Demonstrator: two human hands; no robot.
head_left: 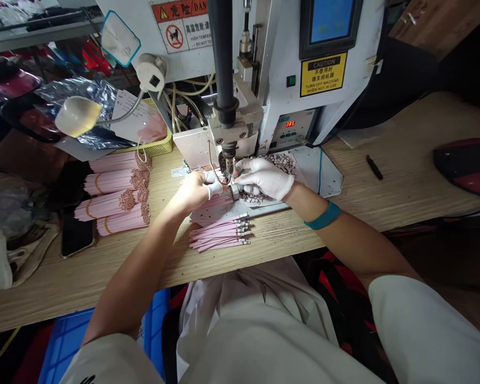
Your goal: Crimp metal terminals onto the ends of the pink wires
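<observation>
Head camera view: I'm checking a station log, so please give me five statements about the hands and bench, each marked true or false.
1. The right hand wears a white fabric glove. True.
2. The wide teal band circles the left forearm. False: it is on the right forearm.
3. The small display with red digits reads 385. True.
4. The flat, black, phone-like rectangle lies right of the large white machine. False: it lies to the left.
5. Loose pink strips with silvery ends lie nearer the person's torso than the left hand. True.
</observation>
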